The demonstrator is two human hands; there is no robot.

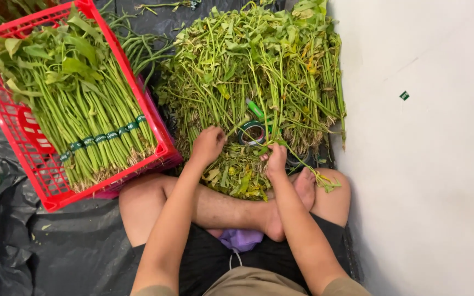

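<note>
Left hand (pixel 208 144) curls closed on stems of the greens pile (pixel 259 71) (12 o'clock); right hand (pixel 276 160) pinches a stem; tape roll (pixel 252 132) between; red crate (pixel 45 181) at 10 o'clock.

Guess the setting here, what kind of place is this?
Probably an informal produce-packing spot on a floor, not a kitchen. A black plastic sheet covers the ground, a red plastic crate holds banded bunches, and a loose heap of green leafy stems lies by a plain white wall.

The fingers of the left hand (pixel 208 144) are buried in the loose greens (pixel 248 82); the red crate (pixel 56 104) is cut off at the top-left edge.
</note>
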